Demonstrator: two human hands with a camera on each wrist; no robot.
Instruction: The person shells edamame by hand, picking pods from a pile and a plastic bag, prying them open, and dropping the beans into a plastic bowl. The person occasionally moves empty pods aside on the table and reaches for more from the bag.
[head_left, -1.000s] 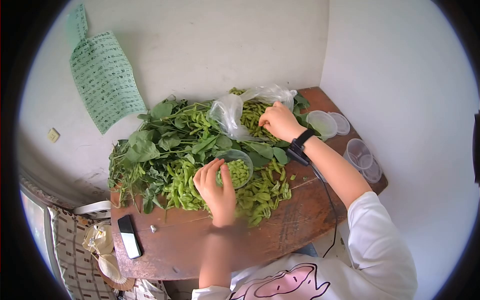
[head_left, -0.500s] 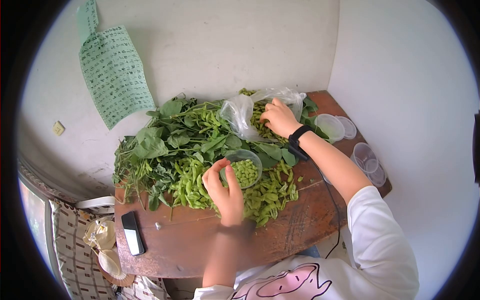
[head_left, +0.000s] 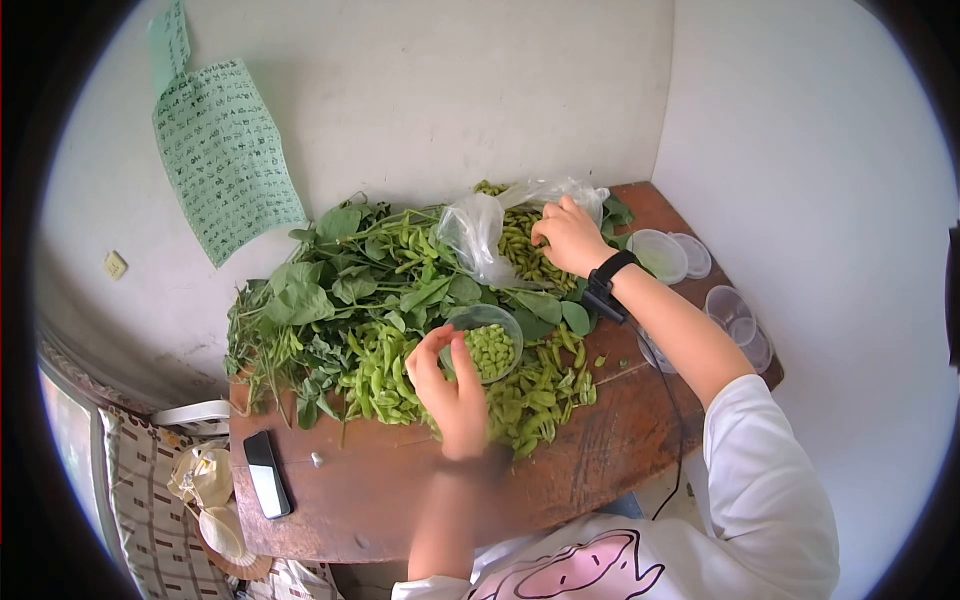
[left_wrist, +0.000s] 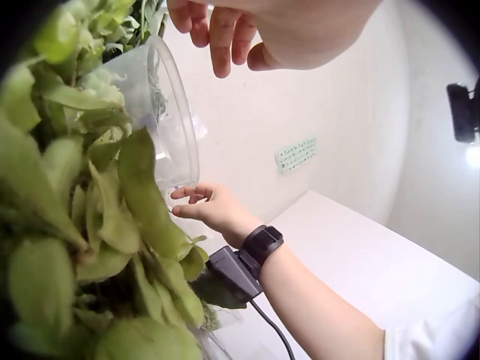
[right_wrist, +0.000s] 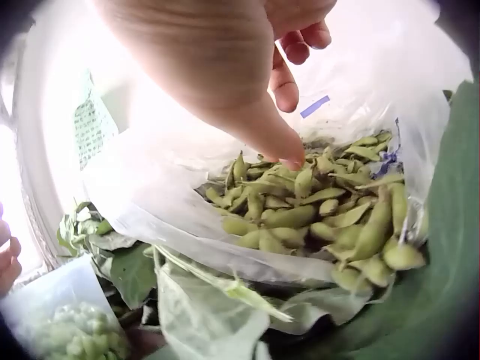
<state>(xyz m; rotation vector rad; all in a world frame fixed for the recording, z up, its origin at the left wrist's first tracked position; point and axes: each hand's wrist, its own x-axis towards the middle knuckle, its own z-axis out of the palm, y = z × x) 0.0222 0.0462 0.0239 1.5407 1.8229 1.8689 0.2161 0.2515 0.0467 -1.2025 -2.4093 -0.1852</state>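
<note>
In the head view my left hand (head_left: 450, 390) is beside a clear plastic tub (left_wrist: 178, 97), fingers loosely bent near its rim. The left wrist view shows those fingers apart from the tub, holding nothing. Shelled green soybeans (head_left: 490, 352) partly fill the tub. My right hand (head_left: 575, 238) is over a thin, clear plastic bag (head_left: 468, 238) lying open among leaves. Unshelled soybean pods (right_wrist: 292, 217) fill the bag, and my right thumb tip (right_wrist: 291, 156) comes down close over them. No pod shows between the right fingers.
Loose green pods (head_left: 385, 375) lie around the tub. Leafy soybean stalks (head_left: 320, 285) spread along the wall. Clear lids (head_left: 660, 255) and empty plastic tubs (head_left: 735, 310) stand at the right. A phone (head_left: 266, 475) lies near the table's left edge. A cable (head_left: 682, 450) hangs from the right wrist.
Over the bag, my right hand has drawn slightly up and right since half a second ago. My left hand stays beside the tub. The head view has shifted a little.
</note>
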